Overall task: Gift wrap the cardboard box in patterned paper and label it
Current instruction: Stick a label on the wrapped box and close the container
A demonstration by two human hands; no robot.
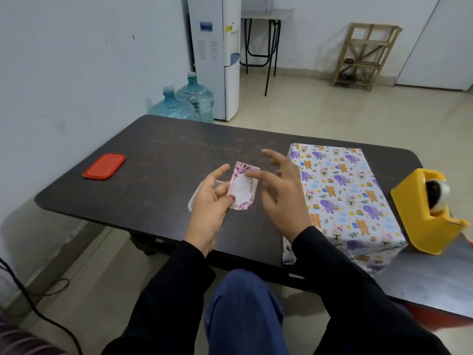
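- The left hand (pixel 208 203) holds a small paper label (pixel 243 187) above the dark table (pixel 158 160), thumb pressed on its lower left edge with the fingers curled behind it.
- The label is a flat rectangle with clipped corners, pale in the middle, with pink and purple flower prints at the top and bottom corners and a line of handwriting-style script down its right side.
- The right hand (pixel 280 193) is spread open and holds nothing; its forefinger tip reaches the label's upper right edge, though actual touch cannot be told.
- Under the left hand a clear plastic tub (pixel 195 201) with rounded corners lies on the table, mostly hidden.
- The box (pixel 343 198) sits on the table just right of the right hand, fully covered in smooth white paper printed with purple elephants, orange bears, rabbits and rainbows; its near end shows folded flaps.
- A yellow plastic tape holder (pixel 425 213) with a wedge-shaped body stands at the table's right edge, just beside the box, carrying a roll of clear tape.
- A flat red plastic lid (pixel 104 166) with rounded corners lies well apart at the table's left end.
- The tabletop is matte and dark brown, with faint scuffs and rounded corners.
- Both sleeves (pixel 345 285) are black cloth.
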